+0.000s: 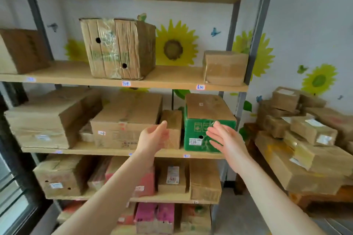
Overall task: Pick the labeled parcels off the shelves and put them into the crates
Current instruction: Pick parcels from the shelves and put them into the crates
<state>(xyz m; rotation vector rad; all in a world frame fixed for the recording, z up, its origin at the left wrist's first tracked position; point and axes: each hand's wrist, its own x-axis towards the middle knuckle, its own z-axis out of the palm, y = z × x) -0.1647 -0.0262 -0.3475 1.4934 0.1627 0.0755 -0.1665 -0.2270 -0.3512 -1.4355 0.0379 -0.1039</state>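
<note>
We see two bare arms reaching up toward a shelf unit (133, 150) full of cardboard boxes. Our left hand (153, 136) is open, with the fingers spread and the palm turned to the right. It is in front of a small brown box (172, 129) on the middle shelf, but we cannot tell if it touches the box. Our right hand (226, 139) is open too, with flat fingers and the palm turned to the left. It is in front of the right side of a green box (196, 133). Neither grip holds anything.

The green box stands on the middle shelf, just beside the small brown box. It has a brown top and a white label (195, 141) with numbers low on its front. The gap between our two hands lines up with the left part of this green box.

To the left of the small brown box is a wide flat box (124, 126) with a small label on its front. Higher up, a big crumpled box (118, 47) with two round holes sits on the upper shelf. More labeled parcels sit on the lower shelves.

On the right, apart from the shelves, a pile of parcels (305, 139) is stacked up. The wall behind has yellow sunflower pictures (175, 44) on it.
</note>
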